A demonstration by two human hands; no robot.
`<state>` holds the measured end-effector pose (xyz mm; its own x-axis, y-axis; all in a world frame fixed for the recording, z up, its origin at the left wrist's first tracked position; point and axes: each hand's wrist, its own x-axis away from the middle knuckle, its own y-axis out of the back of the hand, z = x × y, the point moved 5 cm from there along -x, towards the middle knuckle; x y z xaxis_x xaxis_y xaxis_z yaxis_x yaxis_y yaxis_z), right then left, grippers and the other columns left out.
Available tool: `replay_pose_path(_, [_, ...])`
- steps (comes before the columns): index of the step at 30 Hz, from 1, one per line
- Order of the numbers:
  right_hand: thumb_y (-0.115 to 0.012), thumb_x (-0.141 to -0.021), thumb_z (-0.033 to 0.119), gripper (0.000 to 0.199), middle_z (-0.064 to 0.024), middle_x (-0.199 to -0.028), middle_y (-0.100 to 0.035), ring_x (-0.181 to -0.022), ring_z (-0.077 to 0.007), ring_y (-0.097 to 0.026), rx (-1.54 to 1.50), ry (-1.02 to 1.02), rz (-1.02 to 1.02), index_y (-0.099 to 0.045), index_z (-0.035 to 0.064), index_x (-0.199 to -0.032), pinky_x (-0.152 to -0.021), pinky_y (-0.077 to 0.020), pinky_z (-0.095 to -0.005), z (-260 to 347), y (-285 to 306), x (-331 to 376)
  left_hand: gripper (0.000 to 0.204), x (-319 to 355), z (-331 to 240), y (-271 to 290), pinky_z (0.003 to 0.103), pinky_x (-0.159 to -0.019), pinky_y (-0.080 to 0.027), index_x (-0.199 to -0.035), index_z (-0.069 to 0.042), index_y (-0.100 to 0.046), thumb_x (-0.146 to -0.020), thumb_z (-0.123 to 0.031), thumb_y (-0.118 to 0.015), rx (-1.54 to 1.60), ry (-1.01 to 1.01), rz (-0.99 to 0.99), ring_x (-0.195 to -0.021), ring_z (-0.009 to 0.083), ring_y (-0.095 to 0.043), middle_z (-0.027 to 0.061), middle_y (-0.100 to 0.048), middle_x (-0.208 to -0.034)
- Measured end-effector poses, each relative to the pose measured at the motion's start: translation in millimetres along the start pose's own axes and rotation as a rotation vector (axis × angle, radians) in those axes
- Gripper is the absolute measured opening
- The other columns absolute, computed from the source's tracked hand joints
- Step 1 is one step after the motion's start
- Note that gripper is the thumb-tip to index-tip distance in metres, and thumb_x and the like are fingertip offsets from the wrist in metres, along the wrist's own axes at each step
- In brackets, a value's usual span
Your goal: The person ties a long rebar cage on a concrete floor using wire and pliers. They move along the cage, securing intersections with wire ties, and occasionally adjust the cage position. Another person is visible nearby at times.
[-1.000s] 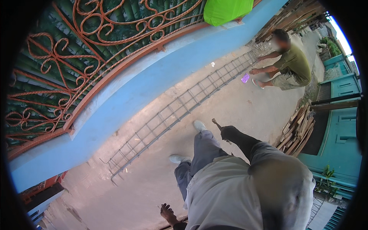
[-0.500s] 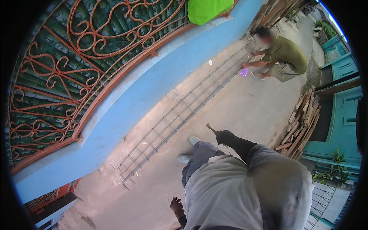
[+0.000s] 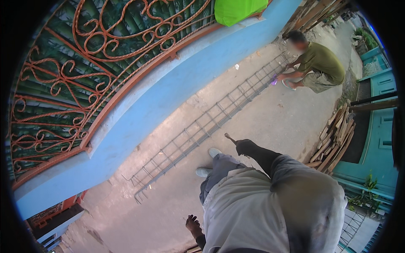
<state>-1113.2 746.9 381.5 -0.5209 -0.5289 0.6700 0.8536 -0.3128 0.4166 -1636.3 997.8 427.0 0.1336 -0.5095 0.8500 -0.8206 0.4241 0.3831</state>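
1. I log a steel-bar cage (image 3: 209, 133) lying on the concrete ground (image 3: 270, 118), running diagonally beside a blue wall (image 3: 168, 105).
2. Right hand (image 3: 243, 147): I read it as closed around a short tool (image 3: 230, 138), near the cage but apart from it; I cannot tell the tool's kind.
3. Left hand (image 3: 193, 225): partly open, fingers loosely bent, low in my view.
4. Co-worker (image 3: 325, 63) squats at the cage's far end, near a purple item (image 3: 274, 80).
5. Wood pile (image 3: 337, 137) on the right.
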Motion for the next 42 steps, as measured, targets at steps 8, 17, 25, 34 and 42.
replay_pose_path(8, [-0.072, -0.062, 0.020, 0.007, -0.0042, -0.068, -0.062, -0.065, -0.0200, -0.065, 0.320, 0.233, -0.031, -0.069, 0.0150, -0.066, -0.055, -0.0495, -0.0365, -12, 6, -20, 0.037, 17, -7, -24, 0.022, -0.035, -0.028, -0.107, -0.001, -0.062, -0.095, -0.035, -0.052, -0.043, -0.033, 0.040, -0.045, 0.0109, -0.045, 0.0133, -0.066, -0.087])
replay_pose_path(17, [-0.072, -0.062, 0.025, 0.013, -0.0049, -0.069, -0.062, -0.067, -0.0210, -0.065, 0.296, 0.065, 0.001, -0.070, 0.0138, -0.069, -0.058, -0.0503, -0.0369, 1, 22, -23, 0.039, 22, -22, -34, 0.022, -0.036, -0.029, -0.107, 0.000, -0.063, -0.096, -0.036, -0.051, -0.032, -0.028, 0.017, -0.047, 0.0099, -0.045, 0.0134, -0.066, -0.087])
replay_pose_path(25, [-0.069, -0.073, 0.020, 0.013, -0.0080, -0.070, -0.063, -0.063, -0.0200, -0.063, -0.136, 0.272, 0.054, -0.063, 0.0085, -0.070, -0.057, -0.0509, -0.0346, 14, 20, -35, 0.037, 28, -5, -29, 0.022, -0.035, -0.028, -0.108, 0.000, -0.062, -0.094, -0.033, -0.056, 0.057, 0.054, -0.014, -0.042, 0.0089, -0.043, 0.0145, -0.067, -0.085])
replay_pose_path(34, [-0.062, -0.076, 0.008, 0.046, -0.0079, -0.075, -0.058, -0.052, -0.0200, -0.059, -0.514, -0.204, 0.227, -0.055, 0.0036, -0.120, -0.044, -0.0500, -0.0357, -19, -19, -44, 0.031, 22, 14, 18, 0.024, -0.039, -0.031, -0.103, -0.001, -0.065, -0.091, -0.028, -0.059, 0.196, 0.063, -0.015, -0.044, 0.0074, -0.042, 0.0107, -0.069, -0.082])
replay_pose_path(42, [-0.062, -0.082, 0.012, 0.031, -0.0070, -0.077, -0.059, -0.054, -0.0212, -0.060, -0.294, -0.330, 0.232, -0.055, 0.0070, -0.112, -0.047, -0.0528, -0.0377, 22, -110, -20, 0.031, -14, 77, 124, 0.025, -0.041, -0.033, -0.099, -0.002, -0.065, -0.090, -0.030, -0.060, 0.250, 0.096, -0.003, -0.045, 0.0079, -0.042, 0.0093, -0.068, -0.079])
